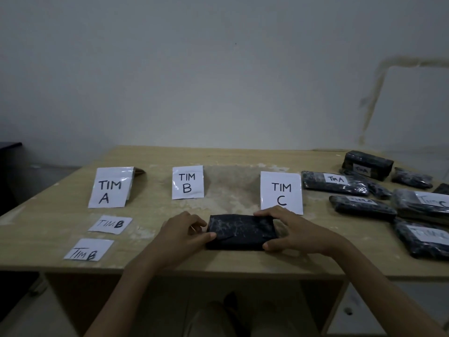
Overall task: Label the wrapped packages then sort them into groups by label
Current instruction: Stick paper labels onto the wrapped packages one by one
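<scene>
we see one black wrapped package point(240, 231) lying flat on the worktop point(155, 254), near the front edge, centre, no label visible on its top. left hand point(181, 233) grasps its left end, fingers curled over the top, thumb on the near edge. right hand point(295, 233) grasps the right end the same way. behind it three white signs stand in a row: tim a sign point(110, 188) at left, tim b sign point(187, 183) in the middle, tim c sign point(281, 193) just behind the right hand. two loose tim b labels lie flat at front left, far label point(110, 224) and near label point(88, 250), well apart from the package. at right we see a cluster of black packages: three we read as tim a, the long one point(334, 184) beside the tim c sign, the back one point(368, 165), and the lower one point(362, 207); one tim c package point(422, 203) at the right edge; the front right package point(424, 239) has a label we cannot read; a small package point(411, 178) shows no label. some in the cluster touch or overlap.
</scene>
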